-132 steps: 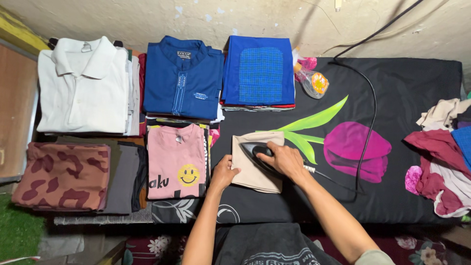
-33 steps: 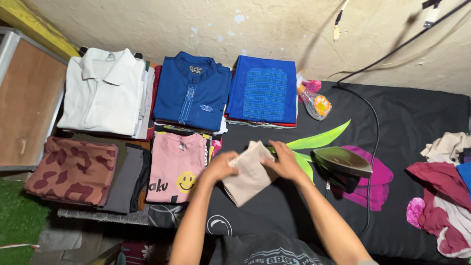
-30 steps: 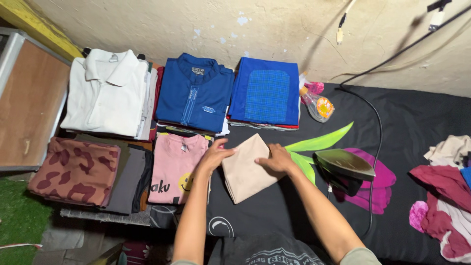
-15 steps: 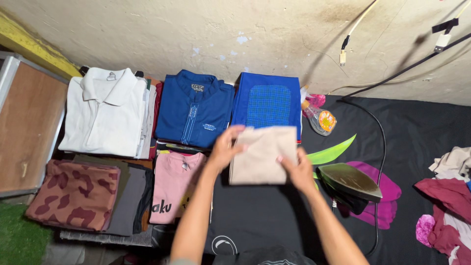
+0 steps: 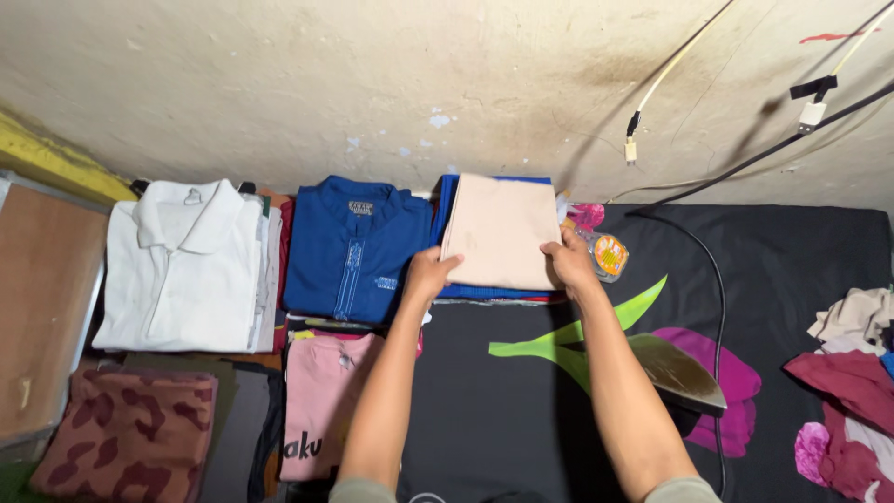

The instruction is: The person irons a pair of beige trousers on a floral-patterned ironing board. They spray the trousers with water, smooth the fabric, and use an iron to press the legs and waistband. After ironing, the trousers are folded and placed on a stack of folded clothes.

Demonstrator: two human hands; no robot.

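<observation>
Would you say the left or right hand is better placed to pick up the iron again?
Probably the right hand: the iron rests beside that forearm, while the left hand grips the beige cloth on the far side.

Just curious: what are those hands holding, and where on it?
A folded beige cloth: left hand at its lower-left corner, right hand at its lower-right edge.

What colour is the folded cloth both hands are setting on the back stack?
Plain beige folded cloth, no pattern, clearest in the head view.
</observation>
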